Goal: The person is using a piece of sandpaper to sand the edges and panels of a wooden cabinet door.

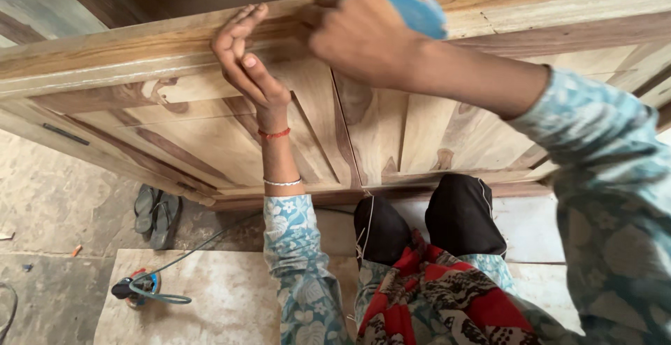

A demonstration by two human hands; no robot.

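Head view: sanding the top rail of the wooden door panel (210,142) seems to go best with even pressure along the grain. The right hand (356,34) is clamped around a blue sanding block (418,9) on the rail; the left hand (244,58), fingers spread flat, steadies the edge just beside it.

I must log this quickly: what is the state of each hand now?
Left hand: open, fingers resting on the wooden door.
Right hand: closed on a blue pad.
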